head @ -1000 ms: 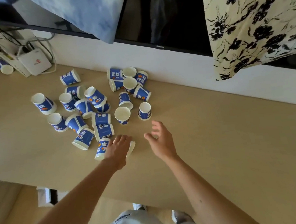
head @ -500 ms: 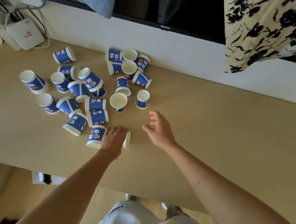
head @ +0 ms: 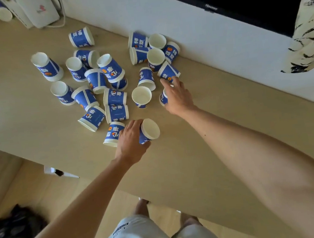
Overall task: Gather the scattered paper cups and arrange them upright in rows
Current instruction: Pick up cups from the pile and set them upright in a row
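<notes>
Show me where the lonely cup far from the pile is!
In the head view, the lone cup sits at the far left corner of the table, just left of the white box.

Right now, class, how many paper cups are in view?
24: one far cup by the white box; 13 in the left cluster; 8 in the right cluster; one held cup in the left hand; one cup under the right hand. More may be hidden.

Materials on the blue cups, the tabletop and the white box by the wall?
Blue cups: paper, by the task; matte white inside, rolled rim, printed blue wrap.
Tabletop: pale wood-look, faint grain, low sheen; probably laminate, solid wood not excluded.
White box: looks like smooth moulded plastic, rounded corners, slight gloss.
</notes>
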### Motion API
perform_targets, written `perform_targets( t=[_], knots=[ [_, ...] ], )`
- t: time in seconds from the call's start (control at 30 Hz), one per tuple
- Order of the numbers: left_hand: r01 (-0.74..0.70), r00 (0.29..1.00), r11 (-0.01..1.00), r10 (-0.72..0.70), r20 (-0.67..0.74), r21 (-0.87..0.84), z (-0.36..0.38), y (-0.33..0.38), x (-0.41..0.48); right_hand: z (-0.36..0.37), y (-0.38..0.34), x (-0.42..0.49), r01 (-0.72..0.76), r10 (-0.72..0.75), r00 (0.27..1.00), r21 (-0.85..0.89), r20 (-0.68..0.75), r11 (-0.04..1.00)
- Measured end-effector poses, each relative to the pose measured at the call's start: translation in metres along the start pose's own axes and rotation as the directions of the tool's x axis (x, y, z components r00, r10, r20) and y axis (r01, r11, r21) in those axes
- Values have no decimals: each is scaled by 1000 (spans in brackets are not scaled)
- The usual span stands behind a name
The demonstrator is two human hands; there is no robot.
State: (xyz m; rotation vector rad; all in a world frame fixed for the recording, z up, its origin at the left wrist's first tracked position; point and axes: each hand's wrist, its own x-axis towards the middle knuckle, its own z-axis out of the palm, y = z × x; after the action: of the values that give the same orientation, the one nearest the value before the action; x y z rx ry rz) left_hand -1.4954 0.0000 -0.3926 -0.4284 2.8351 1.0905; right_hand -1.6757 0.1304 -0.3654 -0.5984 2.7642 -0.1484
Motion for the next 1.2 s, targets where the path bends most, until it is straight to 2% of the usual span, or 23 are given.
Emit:
perform_targets(
  t=[0.13,0.3,0.4,0.47,0.57,0.7,0.83,0.97,1.0,1.07,1.2],
  knots=[
    [9,1000,999,-10,-12,-44,-4,0,1,10,6,13,-5,9,996,-51,86,999],
    [17,1000,997,-16,7,-75,-1,0,3,20,23,5,-17,17,1000,-26,6,1000],
    [11,1000,995,-11,3,-101,2,7,7,22,40,-9,-102,111,993,175,-40,979],
    [10,1000,992,-9,4,-124,6,15,11,22,53,-21,-175,206,977,368,-47,913],
    [3,1000,988,-2,4,-156,13,32,17,21,75,-42,-271,345,939,613,-3,742],
    [-18,1000,983,19,4,-181,27,66,23,18,109,-80,-384,463,865,851,195,358],
    [-55,998,970,61,19,-237,46,110,24,11,145,-122,-282,449,851,958,271,-42],
    [-104,990,962,124,65,-254,73,157,21,6,187,-160,-104,435,845,895,310,-434],
    [-117,986,958,143,82,-262,81,171,19,6,201,-171,-68,426,850,866,310,-495],
    [-135,980,952,169,105,-275,94,193,17,4,221,-188,-24,402,867,832,294,-555],
    [-177,964,943,223,143,-281,123,240,10,-1,269,-221,12,416,879,862,233,-507]
  ],
)
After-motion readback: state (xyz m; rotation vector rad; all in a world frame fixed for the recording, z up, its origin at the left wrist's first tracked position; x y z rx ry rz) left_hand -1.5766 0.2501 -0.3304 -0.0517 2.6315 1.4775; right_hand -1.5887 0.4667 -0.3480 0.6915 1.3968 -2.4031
